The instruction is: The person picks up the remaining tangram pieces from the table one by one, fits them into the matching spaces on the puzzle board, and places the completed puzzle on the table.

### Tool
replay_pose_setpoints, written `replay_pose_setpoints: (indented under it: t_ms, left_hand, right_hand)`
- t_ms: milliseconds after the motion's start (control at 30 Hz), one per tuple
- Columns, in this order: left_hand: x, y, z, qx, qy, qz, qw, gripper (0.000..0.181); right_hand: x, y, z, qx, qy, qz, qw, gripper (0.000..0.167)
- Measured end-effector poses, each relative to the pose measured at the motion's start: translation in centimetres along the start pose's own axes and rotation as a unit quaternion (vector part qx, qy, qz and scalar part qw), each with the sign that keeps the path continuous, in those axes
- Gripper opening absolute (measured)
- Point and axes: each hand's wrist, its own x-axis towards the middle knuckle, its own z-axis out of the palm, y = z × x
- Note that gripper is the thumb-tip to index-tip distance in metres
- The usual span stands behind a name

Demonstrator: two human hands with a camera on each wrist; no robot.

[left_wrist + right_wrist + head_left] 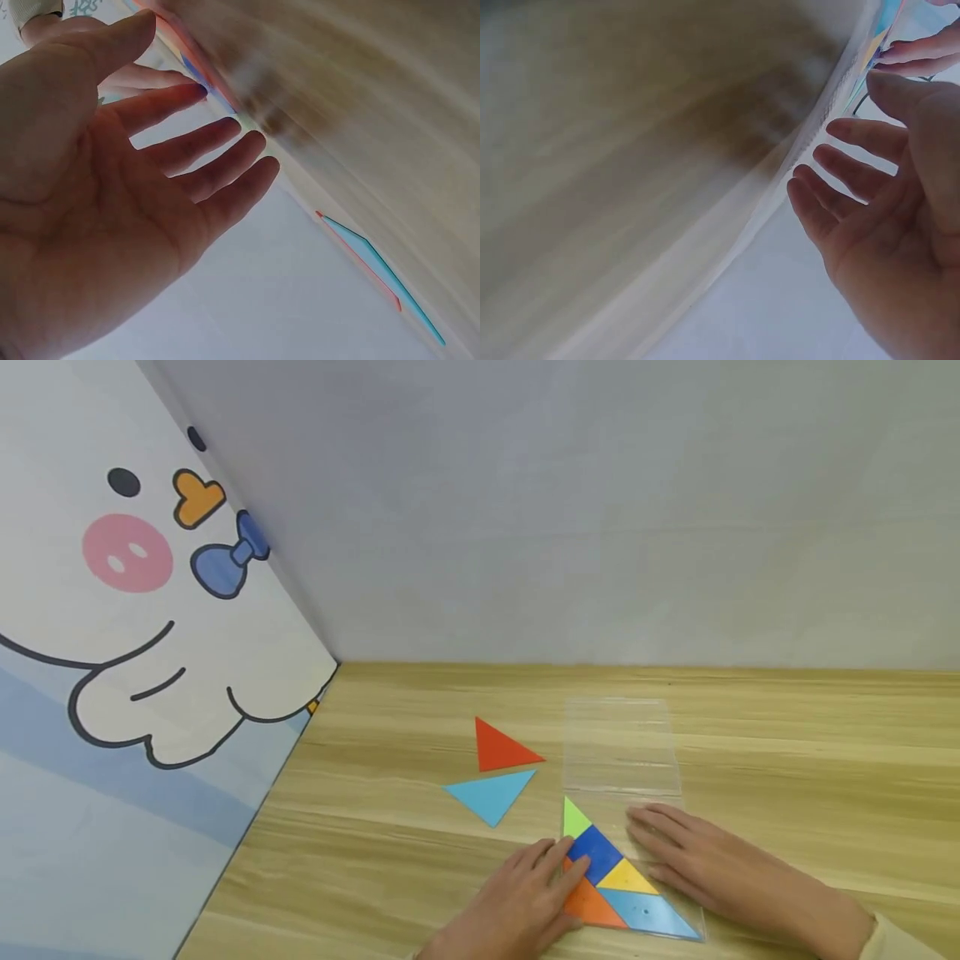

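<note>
Tangram pieces fill the lower-left half of a clear plastic case (667, 852): a green triangle (574, 817), a dark blue square (598, 852), a yellow triangle (632, 878), an orange triangle (596, 906) and a light blue parallelogram (651, 912). My left hand (525, 893) reaches over the case's left side, its fingertips at the blue square and orange triangle. On the other side, my right hand (712, 864) lies over the case's right edge with fingers extended. Both wrist views show the left palm (112, 202) and right palm (900, 232) with loosely spread fingers, holding nothing.
Left of the case, a red triangle (504, 747) and a larger-looking light blue triangle (495, 795) lie loose on the wooden table (360, 827). The case's transparent lid (618, 743) lies folded back behind it. A printed cartoon panel (150, 652) borders the left side.
</note>
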Motion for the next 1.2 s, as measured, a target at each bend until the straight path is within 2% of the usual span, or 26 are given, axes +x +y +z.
replay_pose_setpoints:
  t_ms: [67,233,467,667,833,1200]
  left_hand:
    - [0.0,0.0,-0.1,-0.009,-0.009,-0.014,0.9998,0.062]
    - [0.0,-0.3,-0.3,-0.046,-0.057,-0.067,0.9951,0.072]
    - [-0.2,-1.0,-0.1,-0.048,-0.059,-0.097,0.9924,0.076]
    - [-0.4,-1.6,-0.1,-0.073,-0.071,-0.133,0.9859,0.076]
    - [-0.7,-2.2,-0.2,-0.074,-0.066,-0.159,0.9823,0.071]
    - [-1.0,-4.4,0.3,-0.054,-0.015,-0.205,0.9772,0.066]
  right_hand:
    - [-0.3,-0.1,-0.1,-0.003,0.002,0.008,1.0000,0.050]
    - [-0.8,-0.3,-0.5,-0.005,0.004,0.037,0.9993,0.054]
    - [-1.9,-0.8,-1.3,-0.001,-0.023,0.092,0.9955,0.061]
    - [-3.0,-1.5,-1.5,0.016,-0.055,0.156,0.9861,0.076]
    - [-3.8,-1.9,-1.3,0.018,-0.059,0.178,0.9820,0.081]
    - [-4.2,-1.9,-1.1,0.004,-0.044,0.162,0.9857,0.087]
